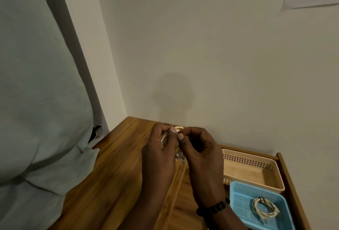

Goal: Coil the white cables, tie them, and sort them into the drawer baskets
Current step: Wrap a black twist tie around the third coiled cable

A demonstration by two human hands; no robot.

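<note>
My left hand [161, 149] holds a coiled white cable [178, 129] above the wooden tabletop [117, 165], most of the coil hidden behind my fingers. My right hand [200, 147] pinches something small and dark at the coil, right beside my left thumb; I cannot tell what it is. To the right, an open drawer [288, 174] holds a beige basket [253, 169] with nothing visible inside. In front of it lies a blue basket [244, 204] holding one coiled white cable [265, 209] bound with a dark tie.
A plain wall rises directly behind the table. A pale fabric sheet [36, 101] hangs at the left and drapes onto the table's left edge. A small clear packet [180, 158] lies on the wood under my hands. A dark bead bracelet [212, 208] circles my right wrist.
</note>
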